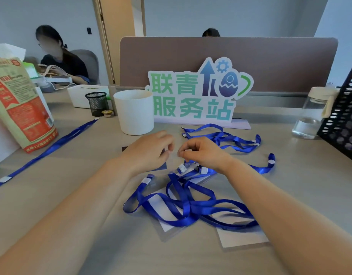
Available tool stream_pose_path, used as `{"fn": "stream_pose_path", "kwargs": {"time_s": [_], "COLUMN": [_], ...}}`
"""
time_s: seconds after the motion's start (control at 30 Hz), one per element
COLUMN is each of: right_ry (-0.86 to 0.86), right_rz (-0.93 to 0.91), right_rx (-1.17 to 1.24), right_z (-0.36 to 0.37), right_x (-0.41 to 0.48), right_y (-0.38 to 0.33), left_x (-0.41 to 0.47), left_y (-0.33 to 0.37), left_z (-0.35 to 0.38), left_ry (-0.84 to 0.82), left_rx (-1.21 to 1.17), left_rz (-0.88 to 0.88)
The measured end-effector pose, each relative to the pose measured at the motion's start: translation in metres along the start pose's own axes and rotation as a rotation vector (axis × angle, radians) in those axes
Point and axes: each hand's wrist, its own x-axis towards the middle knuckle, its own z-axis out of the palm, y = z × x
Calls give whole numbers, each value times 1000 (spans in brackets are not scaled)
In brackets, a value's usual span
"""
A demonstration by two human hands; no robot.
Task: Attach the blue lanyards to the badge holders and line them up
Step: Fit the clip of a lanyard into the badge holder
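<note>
My left hand (151, 150) and my right hand (200, 152) meet at the table's middle, fingers curled. The left pinches the top of a clear badge holder (161, 166). The right pinches a small white lanyard clip (188, 151). Below them lies a tangle of blue lanyards (187, 205) over several clear badge holders with white cards (242, 238). Another heap of blue lanyards (226, 138) lies behind my right hand. One blue lanyard (50, 148) is stretched out straight at the left.
A white cup (134, 112) and a standing sign (195, 92) stand just behind my hands. A printed bag (18, 104) is at the left, a water bottle (311, 114) and a black mesh rack (343, 116) at the right. A black pen cup (96, 104) stands far left.
</note>
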Motion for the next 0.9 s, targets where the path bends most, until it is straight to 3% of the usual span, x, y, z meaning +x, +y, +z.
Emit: {"fn": "stream_pose_path", "kwargs": {"time_s": [0.23, 0.53, 0.77, 0.9], "right_ry": [109, 449, 486, 499], "right_rz": [-43, -287, -391, -459], "right_rx": [-119, -207, -244, -234], "right_z": [21, 29, 27, 27], "right_x": [1, -2, -7, -6], "right_y": [19, 22, 23, 25], "left_x": [-15, -15, -20, -21], "left_y": [-2, 3, 6, 2], "left_z": [19, 14, 16, 17], "left_ry": [119, 255, 229, 169], "left_rx": [-64, 64, -414, -560], "left_rz": [-57, -114, -194, -174]}}
